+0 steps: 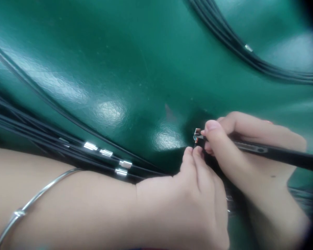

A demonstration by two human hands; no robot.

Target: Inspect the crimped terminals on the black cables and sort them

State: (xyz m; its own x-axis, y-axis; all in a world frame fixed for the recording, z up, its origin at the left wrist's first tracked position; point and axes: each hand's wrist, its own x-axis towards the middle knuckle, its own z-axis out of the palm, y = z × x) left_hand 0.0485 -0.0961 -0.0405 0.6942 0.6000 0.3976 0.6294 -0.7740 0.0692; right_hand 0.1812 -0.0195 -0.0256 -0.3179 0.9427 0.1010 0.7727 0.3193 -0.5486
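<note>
From the left, my left hand point(200, 194) pinches a black cable point(195, 144) just below its tip; most of that cable is hidden by my fingers. Small coloured wires and a tiny metal connector point(197, 131) stick up from the cable end. My right hand point(246, 152) is closed around black tweezers point(284, 157), held like a pen. Their fine tip is at the wires, right beside the connector; whether it grips a wire is too small to tell.
On the green mat point(135, 69), several black cables point(41, 125) with shiny metal sleeves point(90, 146) run beside my left forearm. Another cable bundle point(232, 45) curves across the top right, carrying one metal sleeve point(248, 48). A silver bangle point(45, 189) circles my left forearm.
</note>
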